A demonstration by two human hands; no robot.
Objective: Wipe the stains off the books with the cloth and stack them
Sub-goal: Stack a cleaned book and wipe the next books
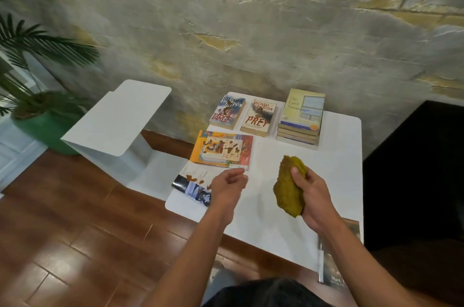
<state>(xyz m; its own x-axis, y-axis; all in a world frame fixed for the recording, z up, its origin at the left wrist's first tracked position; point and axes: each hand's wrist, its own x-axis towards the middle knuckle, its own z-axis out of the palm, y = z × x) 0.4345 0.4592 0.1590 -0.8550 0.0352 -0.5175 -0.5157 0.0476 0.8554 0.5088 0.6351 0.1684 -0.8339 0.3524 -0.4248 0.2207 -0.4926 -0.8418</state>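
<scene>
My right hand (310, 193) grips a bunched mustard-yellow cloth (288, 188) above the white table (336, 156). My left hand (227, 185) hovers with loosely curled fingers over the right edge of a white and grey stained book (193, 182) at the table's left edge, holding nothing. Behind that book lies an orange stained book (222, 149). At the back, "Soft Target" (227, 112) and "Prey" (259, 117) both carry brown stains. To their right stands a stack of books (300, 118) topped by a pale yellow cover.
A dark book (334, 266) lies at the table's near right corner, partly under my right forearm. A second white table (118, 118) stands to the left, a potted palm (37, 106) beyond it. A stone wall is behind; a black object (414, 168) sits on the right.
</scene>
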